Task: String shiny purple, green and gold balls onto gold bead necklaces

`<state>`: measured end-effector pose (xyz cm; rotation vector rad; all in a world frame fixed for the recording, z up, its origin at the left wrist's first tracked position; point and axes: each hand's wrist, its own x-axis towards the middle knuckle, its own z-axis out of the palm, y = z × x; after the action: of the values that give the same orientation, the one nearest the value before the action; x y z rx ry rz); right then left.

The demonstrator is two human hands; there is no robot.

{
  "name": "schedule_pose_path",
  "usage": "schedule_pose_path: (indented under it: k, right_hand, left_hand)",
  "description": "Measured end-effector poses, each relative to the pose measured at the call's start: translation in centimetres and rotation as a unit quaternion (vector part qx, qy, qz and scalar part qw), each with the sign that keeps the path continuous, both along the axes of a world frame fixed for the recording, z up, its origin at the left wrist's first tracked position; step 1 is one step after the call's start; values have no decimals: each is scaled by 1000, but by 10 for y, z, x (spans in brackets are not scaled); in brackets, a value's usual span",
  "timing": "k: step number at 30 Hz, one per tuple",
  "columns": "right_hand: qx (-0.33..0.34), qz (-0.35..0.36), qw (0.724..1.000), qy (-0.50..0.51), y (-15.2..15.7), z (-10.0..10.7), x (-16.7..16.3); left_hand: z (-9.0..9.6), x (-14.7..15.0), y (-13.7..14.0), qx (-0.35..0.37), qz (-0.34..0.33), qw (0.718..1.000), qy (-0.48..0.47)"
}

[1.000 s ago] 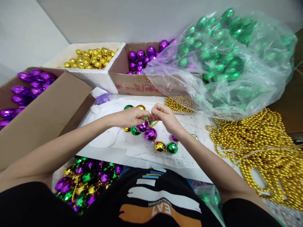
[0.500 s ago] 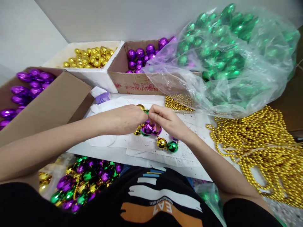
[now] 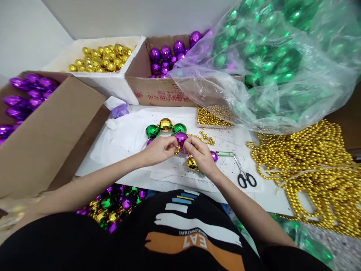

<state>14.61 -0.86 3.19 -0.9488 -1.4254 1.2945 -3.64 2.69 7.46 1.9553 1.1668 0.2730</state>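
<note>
A string of big faceted balls lies in a loop on the white paper, with a gold ball (image 3: 165, 124) at the far end and a green ball (image 3: 152, 131) to its left. Between my hands is a purple ball (image 3: 181, 139) with small gold beads (image 3: 177, 151) just below it. My left hand (image 3: 160, 149) is closed in a pinch at its left, on what looks like a thin thread. My right hand (image 3: 199, 152) pinches the bead string at its right; the exact grip is hidden. Under that hand lies another gold ball (image 3: 192, 163).
Black-handled scissors (image 3: 246, 180) lie to the right. Behind are a tray of gold beads (image 3: 214, 117), a carton of purple balls (image 3: 165, 90) and a white box of gold balls (image 3: 113, 86). A bag of green balls (image 3: 267, 90) overhangs the right; gold bead strands (image 3: 310, 173) lie below.
My hands have come slightly apart, the left one moving lower. The loop's far balls and the scissors now show. The view has shifted a little.
</note>
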Motion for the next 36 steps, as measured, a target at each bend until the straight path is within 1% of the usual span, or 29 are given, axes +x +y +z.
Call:
schedule_pose_path:
  k: [2, 3, 4, 6, 8, 10, 14, 16, 18, 20, 22, 25, 27, 29, 30, 31, 32, 34, 36]
  right_hand:
    - [-22, 2, 999, 32, 4, -2, 1]
    - [-28, 2, 999, 37, 5, -2, 1]
    - [-33, 4, 999, 39, 6, -1, 1]
    - [-38, 16, 998, 37, 7, 0, 1]
    - [-35, 30, 998, 36, 7, 0, 1]
    - [-38, 40, 997, 49, 8, -1, 2]
    - [-75, 61, 991, 88, 9, -5, 8]
    - [-73, 67, 991, 94, 9, -5, 13]
    - [-73, 73, 990, 101, 10, -3, 18]
    - [-93, 79, 987, 106, 10, 1, 22]
    - [-124, 74, 982, 119, 9, 8, 25]
    - [-148, 40, 975, 160, 6, 21, 25]
    - [-130, 1, 977, 171, 2, 29, 24]
    - [-82, -42, 984, 155, -2, 33, 21]
    - [-54, -63, 986, 146, -4, 34, 19]
    - [-30, -80, 986, 140, -6, 34, 18]
    - [-13, -92, 986, 136, -7, 32, 17]
    - [-6, -106, 985, 133, -10, 28, 16]
    - [-19, -106, 985, 136, -10, 23, 16]
  left_hand:
    - [-2, 1, -5, 126, -44, 989, 60]
    - [-3, 1, -7, 170, -63, 980, 82]
    - [-4, 0, -8, 202, -77, 972, 97]
    - [-3, -2, -8, 232, -92, 962, 113]
    - [-1, -3, -6, 242, -104, 957, 119]
    - [5, -3, -2, 235, -136, 954, 126]
    - [22, 3, 8, 184, -224, 943, 164]
    - [30, 10, 12, 161, -257, 932, 199]
    - [37, 20, 14, 144, -276, 917, 249]
    - [43, 32, 15, 133, -272, 905, 298]
    - [49, 45, 14, 133, -260, 899, 327]
    - [61, 61, 13, 165, -233, 893, 347]
    - [70, 67, 15, 194, -199, 893, 353]
    - [76, 68, 18, 209, -158, 904, 338]
    - [78, 66, 21, 200, -138, 915, 322]
    - [79, 62, 25, 175, -121, 931, 298]
    - [78, 58, 28, 131, -109, 949, 266]
    - [73, 47, 35, 5, -102, 978, 181]
    - [65, 35, 38, -115, -103, 984, 94]
